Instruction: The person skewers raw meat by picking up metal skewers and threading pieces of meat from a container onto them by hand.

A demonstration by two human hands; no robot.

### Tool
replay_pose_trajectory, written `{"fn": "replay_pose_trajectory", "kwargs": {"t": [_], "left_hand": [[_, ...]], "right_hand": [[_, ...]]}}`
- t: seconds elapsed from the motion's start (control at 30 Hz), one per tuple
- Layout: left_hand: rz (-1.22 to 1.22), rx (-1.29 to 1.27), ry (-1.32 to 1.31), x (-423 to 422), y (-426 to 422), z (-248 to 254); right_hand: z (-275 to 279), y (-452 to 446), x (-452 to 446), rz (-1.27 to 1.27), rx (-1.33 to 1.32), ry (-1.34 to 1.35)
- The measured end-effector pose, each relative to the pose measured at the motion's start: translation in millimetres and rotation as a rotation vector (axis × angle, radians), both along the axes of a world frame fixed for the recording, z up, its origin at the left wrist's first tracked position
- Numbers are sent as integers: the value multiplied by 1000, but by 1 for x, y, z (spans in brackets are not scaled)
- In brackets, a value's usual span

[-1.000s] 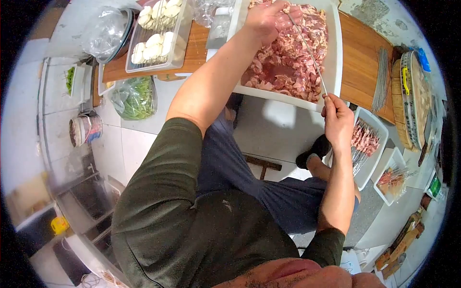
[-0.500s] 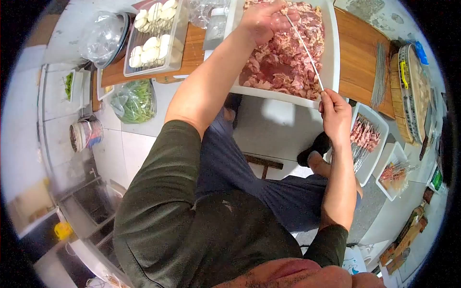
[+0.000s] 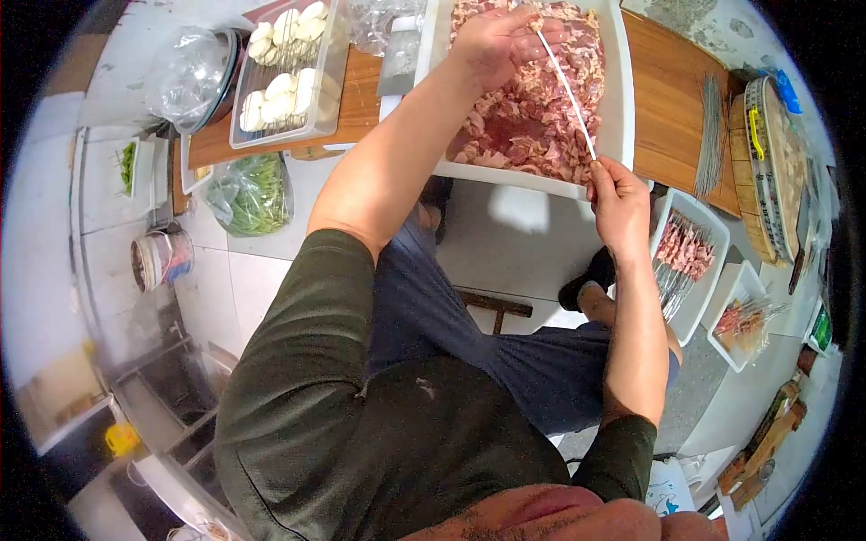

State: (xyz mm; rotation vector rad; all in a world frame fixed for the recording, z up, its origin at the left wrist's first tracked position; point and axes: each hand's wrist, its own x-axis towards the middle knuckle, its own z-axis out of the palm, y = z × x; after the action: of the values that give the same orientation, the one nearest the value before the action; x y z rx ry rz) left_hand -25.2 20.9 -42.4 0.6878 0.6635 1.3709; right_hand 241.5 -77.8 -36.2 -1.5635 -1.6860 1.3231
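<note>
Skewer [image 3: 565,88] slants over raw meat [image 3: 519,144] in a white tub [image 3: 629,117], its near end clamped between thumb and fingers of the right hand [image 3: 622,206]. By its far end, the left hand [image 3: 494,47] has several fingers extended; I can't tell whether its thumb pinches what seems a meat scrap [image 3: 536,25].

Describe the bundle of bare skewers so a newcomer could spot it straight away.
On the wooden table, find the big white tub of raw meat. To its right, beyond a stretch of bare wood, lies a bundle of thin grey metal skewers. Unlike the meat skewers in the white tray below it, these are bare.
</note>
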Motion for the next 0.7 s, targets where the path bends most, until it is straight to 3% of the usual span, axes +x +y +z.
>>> {"fn": "replay_pose_trajectory", "kwargs": {"t": [0.17, 0.27, 0.5, 0.6, 0.63, 0.7], "left_hand": [[107, -45, -35, 14, -9, 19], [34, 75, -30, 9, 2, -12], [22, -64, 44, 34, -14, -3], [-2, -113, 248, 25, 1, -26], [-14, -271, 427, 31, -24, 31], [-44, 35, 1164, -3, -12, 9]], "right_hand": [[1, 2, -3, 0, -29, 28], [5, 2, -7, 21, -10, 65], [9, 9, -13, -62, 28, 43], [3, 13, -8, -45, 108, -9], [7, 13, -6, -37, 141, -48], [9, 16, 2, -4, 174, -133]]}}
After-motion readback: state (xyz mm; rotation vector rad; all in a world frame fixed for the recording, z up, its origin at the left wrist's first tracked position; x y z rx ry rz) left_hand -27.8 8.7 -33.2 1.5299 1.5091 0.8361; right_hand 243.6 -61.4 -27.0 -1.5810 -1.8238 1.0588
